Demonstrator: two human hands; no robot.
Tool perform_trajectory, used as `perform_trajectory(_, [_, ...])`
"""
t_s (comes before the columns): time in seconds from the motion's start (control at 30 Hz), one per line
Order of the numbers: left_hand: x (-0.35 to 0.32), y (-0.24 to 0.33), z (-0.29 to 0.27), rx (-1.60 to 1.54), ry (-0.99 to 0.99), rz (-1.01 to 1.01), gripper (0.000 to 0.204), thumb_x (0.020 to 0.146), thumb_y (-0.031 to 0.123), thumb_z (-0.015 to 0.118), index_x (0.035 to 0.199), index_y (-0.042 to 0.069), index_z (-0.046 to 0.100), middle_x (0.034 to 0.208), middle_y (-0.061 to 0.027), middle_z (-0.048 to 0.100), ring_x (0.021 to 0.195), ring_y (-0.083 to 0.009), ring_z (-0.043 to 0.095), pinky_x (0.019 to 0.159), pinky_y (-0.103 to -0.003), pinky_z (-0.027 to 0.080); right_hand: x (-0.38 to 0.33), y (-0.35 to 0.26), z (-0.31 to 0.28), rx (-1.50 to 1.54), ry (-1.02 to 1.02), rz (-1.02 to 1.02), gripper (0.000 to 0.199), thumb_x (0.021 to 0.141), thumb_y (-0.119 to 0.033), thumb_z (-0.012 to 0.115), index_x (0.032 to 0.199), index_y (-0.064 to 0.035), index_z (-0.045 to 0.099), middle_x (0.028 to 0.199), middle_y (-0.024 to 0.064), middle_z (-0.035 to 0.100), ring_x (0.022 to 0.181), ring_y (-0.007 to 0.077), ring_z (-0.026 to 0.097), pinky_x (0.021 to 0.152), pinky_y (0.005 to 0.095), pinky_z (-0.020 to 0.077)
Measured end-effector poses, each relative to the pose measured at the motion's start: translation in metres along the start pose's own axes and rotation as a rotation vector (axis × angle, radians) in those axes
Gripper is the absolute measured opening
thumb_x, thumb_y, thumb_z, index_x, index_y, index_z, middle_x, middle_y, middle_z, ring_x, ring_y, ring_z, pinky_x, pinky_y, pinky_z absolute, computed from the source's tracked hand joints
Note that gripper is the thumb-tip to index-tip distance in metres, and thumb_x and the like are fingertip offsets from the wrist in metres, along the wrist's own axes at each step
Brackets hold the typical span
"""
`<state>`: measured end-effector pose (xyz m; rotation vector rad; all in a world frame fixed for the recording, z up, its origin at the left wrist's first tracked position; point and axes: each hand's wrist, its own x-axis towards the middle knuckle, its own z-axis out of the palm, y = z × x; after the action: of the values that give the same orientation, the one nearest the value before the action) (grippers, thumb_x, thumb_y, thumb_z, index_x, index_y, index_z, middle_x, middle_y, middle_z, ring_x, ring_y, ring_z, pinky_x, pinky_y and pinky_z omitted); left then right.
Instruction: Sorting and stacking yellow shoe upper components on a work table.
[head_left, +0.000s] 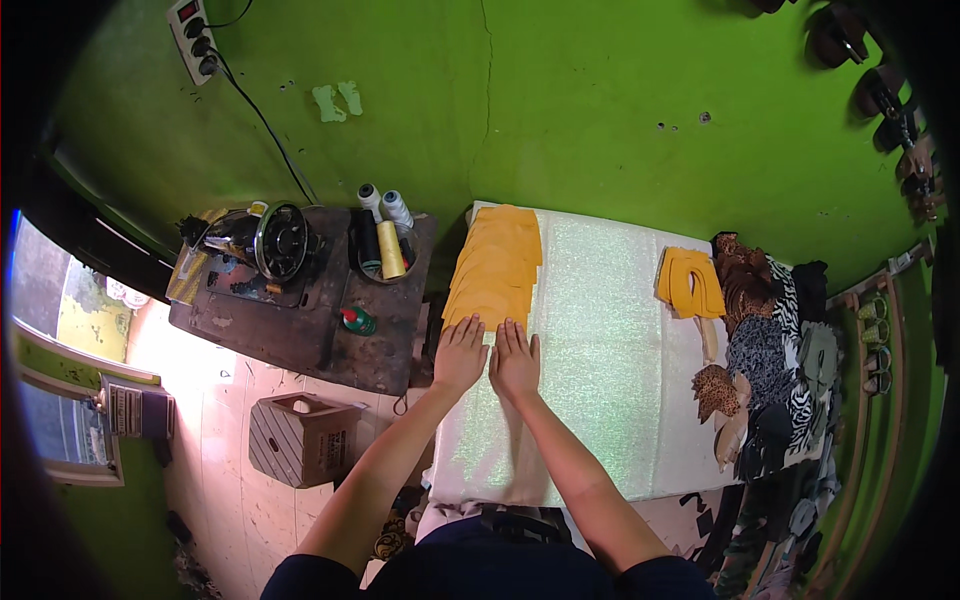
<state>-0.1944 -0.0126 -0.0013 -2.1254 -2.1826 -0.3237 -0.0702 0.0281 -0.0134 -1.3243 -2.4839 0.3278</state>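
Yellow pieces (497, 260) are lying in an overlapping row along the left side of the pale, shimmering surface (600, 330). At the row's near end, the left hand (461, 355) and right hand (515, 357) are resting side by side, palms down, fingers extended and fairly close together, neither gripping anything. The person seems to be aligning or flattening the row; the next move is probably calling for light, even pressure, keeping the overlaps from slipping.
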Motion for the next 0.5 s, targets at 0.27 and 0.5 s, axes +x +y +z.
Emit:
perform_trajectory(0.27, [0.035, 0.062, -0.015, -0.081, 0.109, 0.001, 0.029, 0.075, 0.014, 0.051, 0.102, 0.005, 0.057, 0.118, -0.0126, 0.050, 0.111, -0.0245, 0.045, 0.092, -0.037, 0.033, -0.002, 0.046, -0.041, 0.193, 0.110, -0.120, 0.047, 0.078, -0.013, 0.049, 0.124, -0.0034, 0.042, 0.132, 0.0166, 0.037, 0.123, 0.0354, 0.030, 0.101, 0.0455, 0.0240])
perform_trajectory(0.5, [0.093, 0.162, -0.001, -0.235, 0.121, 0.095, 0.025, 0.072, 0.008, 0.052, 0.097, 0.006, 0.058, 0.104, -0.0100, 0.055, 0.096, -0.0241, 0.052, 0.081, -0.037, 0.039, -0.015, 0.154, -0.092, 0.105, 0.131, -0.018, 0.046, 0.076, -0.010, 0.052, 0.121, -0.0051, 0.046, 0.127, 0.0167, 0.041, 0.121, 0.0346, 0.032, 0.100, 0.0484, 0.0236])
